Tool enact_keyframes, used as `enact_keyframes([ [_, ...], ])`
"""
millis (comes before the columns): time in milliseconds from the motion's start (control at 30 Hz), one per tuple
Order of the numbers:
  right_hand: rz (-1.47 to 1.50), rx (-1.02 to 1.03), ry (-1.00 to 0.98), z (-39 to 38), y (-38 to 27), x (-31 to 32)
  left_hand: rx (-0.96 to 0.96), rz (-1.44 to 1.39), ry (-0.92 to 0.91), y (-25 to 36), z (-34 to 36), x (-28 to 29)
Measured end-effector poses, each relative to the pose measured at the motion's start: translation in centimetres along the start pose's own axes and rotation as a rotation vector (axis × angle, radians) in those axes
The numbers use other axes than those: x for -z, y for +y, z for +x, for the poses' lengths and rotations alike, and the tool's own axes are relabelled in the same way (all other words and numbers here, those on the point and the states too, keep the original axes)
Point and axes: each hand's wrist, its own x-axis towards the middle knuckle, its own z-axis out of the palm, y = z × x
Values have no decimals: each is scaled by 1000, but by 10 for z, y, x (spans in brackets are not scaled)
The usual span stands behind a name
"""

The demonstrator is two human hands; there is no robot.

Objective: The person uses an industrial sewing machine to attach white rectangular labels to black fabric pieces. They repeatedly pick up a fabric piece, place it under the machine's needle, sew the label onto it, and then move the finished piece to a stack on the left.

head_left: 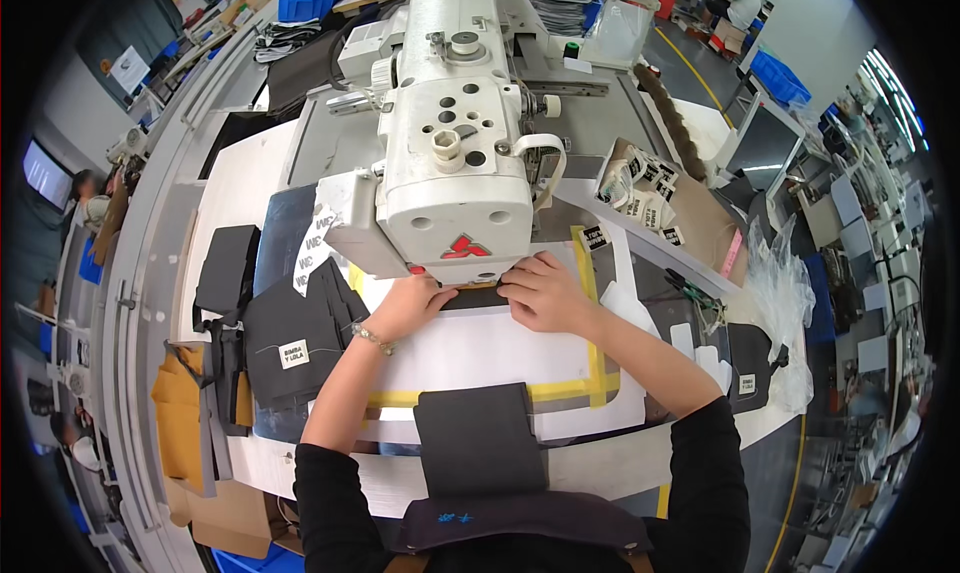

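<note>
A white industrial sewing machine (455, 183) fills the upper middle, its head right above my fingers. Under its front edge lies a dark fabric piece (472, 299), mostly hidden by the machine. At this piece's left end my left hand (405, 306) is closed, thumb toward the middle and fingertips partly covered by the machine head. My right hand (545, 293) is curled at the right end, with thumb and fingers pinched at its edge. Both hands rest over a white sheet (465, 348) bordered with yellow tape (480, 392). Nearest my body, a folded black fabric panel (478, 438) lies at the table's front edge.
Left of my arm are stacked black fabric pieces (300, 318), one with a white label, and mustard cloth (180, 413). On the right stand a cardboard box of labels (640, 198), scissors (690, 291), crumpled clear plastic (780, 313) and another labelled black piece (750, 363).
</note>
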Motion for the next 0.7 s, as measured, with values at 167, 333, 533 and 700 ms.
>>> enact_keyframes([
  [167,9,-20,-12,-1,-1,1,-9,112,60,14,-12,24],
  [333,5,2,-11,-1,-2,1,-35,234,123,20,-23,41],
  [533,50,-52,-156,-17,-1,29,-159,409,18,28,-22,22],
  [700,-27,-99,-328,-25,2,60,-229,596,-149,45,-17,18],
])
